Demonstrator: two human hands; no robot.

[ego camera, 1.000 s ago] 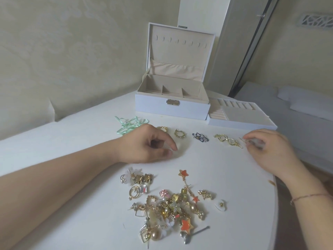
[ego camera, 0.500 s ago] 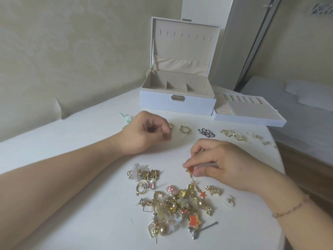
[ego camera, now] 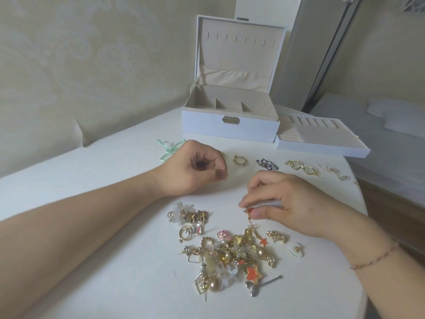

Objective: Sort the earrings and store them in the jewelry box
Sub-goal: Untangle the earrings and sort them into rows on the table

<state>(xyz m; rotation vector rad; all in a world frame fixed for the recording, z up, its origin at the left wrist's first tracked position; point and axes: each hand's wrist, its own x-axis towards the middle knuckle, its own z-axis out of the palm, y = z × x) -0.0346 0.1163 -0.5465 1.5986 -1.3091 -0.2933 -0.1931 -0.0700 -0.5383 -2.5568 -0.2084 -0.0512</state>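
No brand, label or legible writing appears on any item. A white table (ego camera: 128, 284) carries the whole arrangement. At its far edge stands the white jewelry box (ego camera: 230, 130), lid upright, its beige-lined interior divided into compartments and a metal clasp (ego camera: 230, 120) on the front wall. Just beside the box, toward the far right corner, lies its removed tray (ego camera: 322, 143), with ring rolls and small cells.

A row of sorted earrings runs along the table in front of the box: a mint ribbon bow piece (ego camera: 169, 149) at the left, a gold hoop pair (ego camera: 240, 160), a dark blue pair (ego camera: 266, 164), a gold twisted pair (ego camera: 301, 168) and a pale drop pair (ego camera: 333, 171) nearest the right edge. One further gold piece is largely hidden behind the left hand.

The unsorted pile of earrings (ego camera: 232, 256) lies near the near edge, mixing gold, pearl, flower and orange star pieces.

The left hand (ego camera: 195, 170) rests on the table between row and pile, fingers curled inward toward the thumb; whether they hold anything cannot be told. The right hand (ego camera: 287, 203) pinches the top of an orange star drop earring (ego camera: 255, 226) between thumb and forefinger, at the far edge of the pile, its chain trailing into the pile.
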